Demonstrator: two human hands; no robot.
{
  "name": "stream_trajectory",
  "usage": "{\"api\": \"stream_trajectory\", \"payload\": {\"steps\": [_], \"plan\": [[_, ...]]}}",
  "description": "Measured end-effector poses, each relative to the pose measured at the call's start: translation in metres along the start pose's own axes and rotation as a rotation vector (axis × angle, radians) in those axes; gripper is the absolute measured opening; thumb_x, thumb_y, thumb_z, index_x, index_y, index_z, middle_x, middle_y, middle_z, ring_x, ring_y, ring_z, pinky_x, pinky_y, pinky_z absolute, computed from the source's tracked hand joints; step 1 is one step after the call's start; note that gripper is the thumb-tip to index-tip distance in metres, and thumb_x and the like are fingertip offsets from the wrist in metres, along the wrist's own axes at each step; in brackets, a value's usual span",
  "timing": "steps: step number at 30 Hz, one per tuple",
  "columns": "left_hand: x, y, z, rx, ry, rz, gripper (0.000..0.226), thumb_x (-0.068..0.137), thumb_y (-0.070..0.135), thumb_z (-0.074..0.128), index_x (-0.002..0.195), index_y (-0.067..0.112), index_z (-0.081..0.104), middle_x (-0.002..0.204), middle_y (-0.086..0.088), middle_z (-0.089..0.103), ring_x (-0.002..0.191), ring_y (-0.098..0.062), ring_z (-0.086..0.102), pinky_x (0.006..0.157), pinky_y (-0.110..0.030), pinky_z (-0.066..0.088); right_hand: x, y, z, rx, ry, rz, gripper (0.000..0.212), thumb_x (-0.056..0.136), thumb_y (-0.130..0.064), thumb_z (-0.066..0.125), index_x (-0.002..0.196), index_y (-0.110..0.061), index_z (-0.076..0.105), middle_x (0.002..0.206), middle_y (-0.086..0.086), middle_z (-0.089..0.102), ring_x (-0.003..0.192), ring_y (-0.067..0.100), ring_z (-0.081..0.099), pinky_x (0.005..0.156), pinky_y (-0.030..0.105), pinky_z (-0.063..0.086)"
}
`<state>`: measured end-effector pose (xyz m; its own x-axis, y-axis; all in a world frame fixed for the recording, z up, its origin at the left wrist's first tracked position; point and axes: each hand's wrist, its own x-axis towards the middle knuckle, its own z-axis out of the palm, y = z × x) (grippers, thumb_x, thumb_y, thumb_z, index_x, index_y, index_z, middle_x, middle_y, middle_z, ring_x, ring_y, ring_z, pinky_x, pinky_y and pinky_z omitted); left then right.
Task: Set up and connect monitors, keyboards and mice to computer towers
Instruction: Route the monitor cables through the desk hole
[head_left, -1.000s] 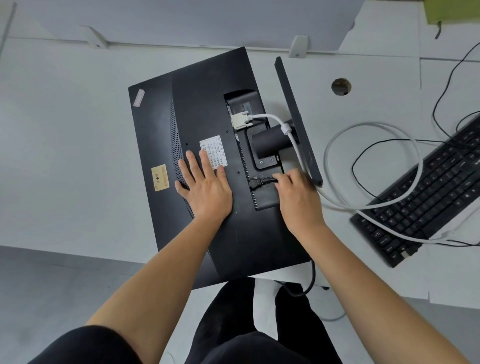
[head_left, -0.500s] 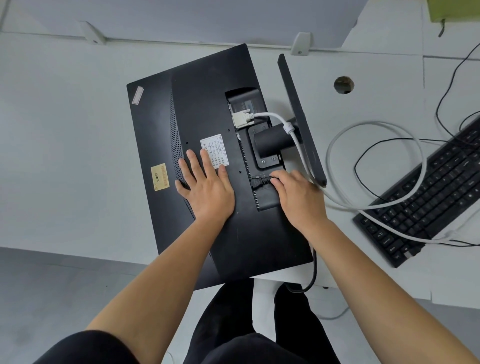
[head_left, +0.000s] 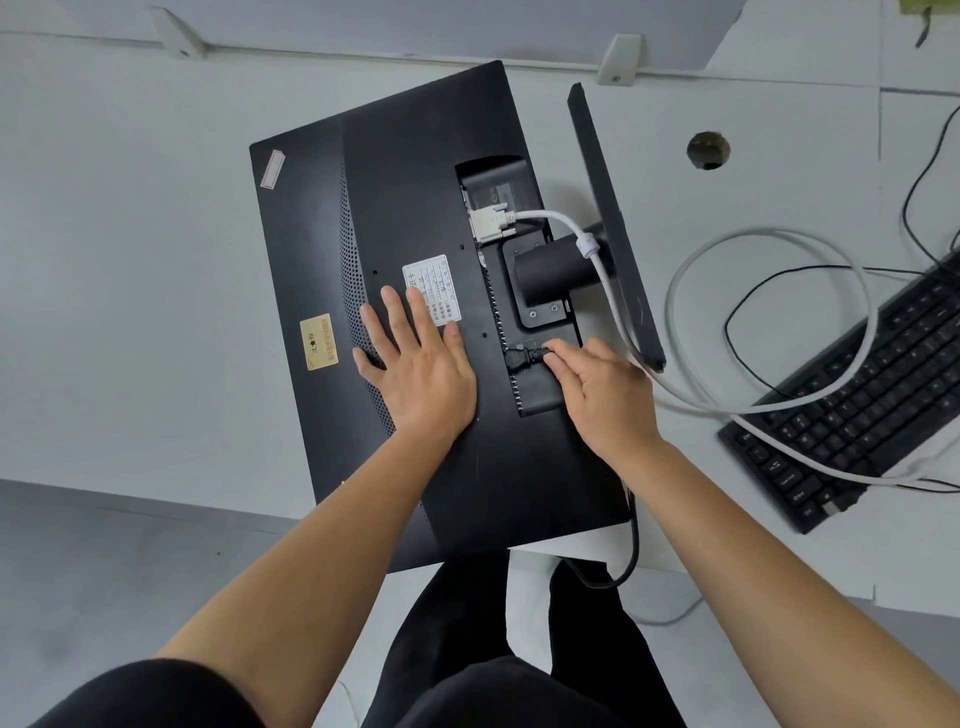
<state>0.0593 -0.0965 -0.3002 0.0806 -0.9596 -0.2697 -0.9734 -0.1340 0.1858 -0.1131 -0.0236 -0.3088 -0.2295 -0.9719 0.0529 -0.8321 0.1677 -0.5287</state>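
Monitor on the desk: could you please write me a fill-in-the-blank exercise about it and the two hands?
1. The monitor lies on the desk with its screen facing ____.
2. The left hand rests flat on its back, while the right hand pinches a plug coloured ____.
3. The video cable already connected to it is ____.
4. The keyboard lies to the monitor's ____.
Missing words: down; black; white; right.

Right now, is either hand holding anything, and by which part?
The right hand pinches the black power plug by its cable end. The left hand lies flat on the monitor, holding nothing.
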Motion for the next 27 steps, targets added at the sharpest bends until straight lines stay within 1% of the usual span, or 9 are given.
{"api": "stream_trajectory", "payload": {"steps": [2,5,8,11,13,15,19,23,27], "plan": [[-0.001,-0.001,0.000,0.004,0.000,0.006,0.060,0.105,0.043,0.014,0.159,0.019,0.002,0.167,-0.003,-0.005,0.152,-0.029,-0.013,0.120,-0.060,0.004,-0.006,-0.001,0.000,0.002,-0.003,-0.008,0.021,0.099,-0.029,0.058,0.110,-0.020,0.074,0.070,-0.002,0.049,0.051,0.016,0.047,0.047,0.022,0.035],[0.000,-0.001,0.000,0.006,-0.007,0.006,0.061,0.105,0.044,0.013,0.159,0.019,0.001,0.167,-0.003,-0.006,0.152,-0.029,-0.014,0.120,-0.059,0.003,0.003,0.000,0.000,-0.003,-0.024,-0.027,0.026,0.101,-0.034,0.053,0.108,-0.021,0.074,0.070,-0.001,0.049,0.052,0.018,0.048,0.043,0.023,0.036],[0.005,0.001,-0.002,-0.002,-0.007,0.008,0.061,0.105,0.044,0.014,0.159,0.019,0.000,0.167,-0.003,-0.007,0.152,-0.030,-0.015,0.120,-0.059,0.003,0.011,-0.002,0.001,-0.010,-0.020,-0.022,0.028,0.101,-0.036,0.051,0.110,-0.022,0.074,0.071,-0.001,0.050,0.052,0.019,0.049,0.043,0.024,0.039],[0.004,0.000,-0.001,-0.004,-0.001,0.000,0.061,0.105,0.043,0.014,0.159,0.018,0.001,0.167,-0.003,-0.006,0.152,-0.030,-0.014,0.120,-0.060,0.003,0.001,-0.005,0.001,0.025,-0.009,-0.010,0.026,0.100,-0.031,0.056,0.114,-0.019,0.073,0.071,-0.003,0.047,0.051,0.016,0.044,0.047,0.023,0.040],[0.003,-0.002,-0.001,0.000,-0.004,0.006,0.061,0.105,0.043,0.014,0.159,0.019,0.001,0.167,-0.003,-0.006,0.152,-0.030,-0.014,0.120,-0.060,0.004,0.000,-0.005,0.002,0.027,-0.014,-0.005,0.022,0.099,-0.027,0.060,0.113,-0.019,0.074,0.070,-0.004,0.045,0.050,0.016,0.042,0.045,0.024,0.041],[0.002,-0.002,0.000,0.000,-0.003,0.005,0.061,0.105,0.044,0.014,0.159,0.019,0.001,0.167,-0.003,-0.006,0.152,-0.030,-0.014,0.120,-0.060,0.003,0.004,-0.005,0.002,0.023,-0.011,-0.012,0.022,0.099,-0.028,0.058,0.111,-0.020,0.074,0.069,-0.002,0.046,0.048,0.019,0.044,0.042,0.027,0.043],[0.003,-0.003,0.000,-0.002,-0.003,0.001,0.061,0.105,0.044,0.013,0.159,0.019,0.001,0.167,-0.003,-0.006,0.152,-0.030,-0.015,0.120,-0.060,0.002,0.000,-0.012,0.005,0.037,0.006,0.014,0.023,0.099,-0.026,0.057,0.112,-0.017,0.074,0.070,-0.005,0.040,0.048,0.017,0.041,0.043,0.025,0.041],[0.005,-0.003,0.000,0.000,-0.002,-0.002,0.061,0.105,0.044,0.013,0.159,0.019,0.001,0.167,-0.003,-0.006,0.152,-0.030,-0.014,0.120,-0.060,0.002,0.003,-0.013,0.007,0.026,0.015,0.034,0.025,0.098,-0.028,0.056,0.111,-0.017,0.074,0.070,-0.001,0.046,0.048,0.022,0.047,0.044,0.026,0.043],[0.009,-0.002,-0.001,-0.002,0.002,0.003,0.061,0.105,0.044,0.013,0.159,0.018,0.001,0.167,-0.004,-0.006,0.152,-0.031,-0.014,0.120,-0.060,0.003,0.005,-0.016,0.009,0.015,0.016,0.058,0.022,0.098,-0.026,0.059,0.111,-0.018,0.074,0.072,0.002,0.050,0.048,0.025,0.049,0.045,0.027,0.044]]}}
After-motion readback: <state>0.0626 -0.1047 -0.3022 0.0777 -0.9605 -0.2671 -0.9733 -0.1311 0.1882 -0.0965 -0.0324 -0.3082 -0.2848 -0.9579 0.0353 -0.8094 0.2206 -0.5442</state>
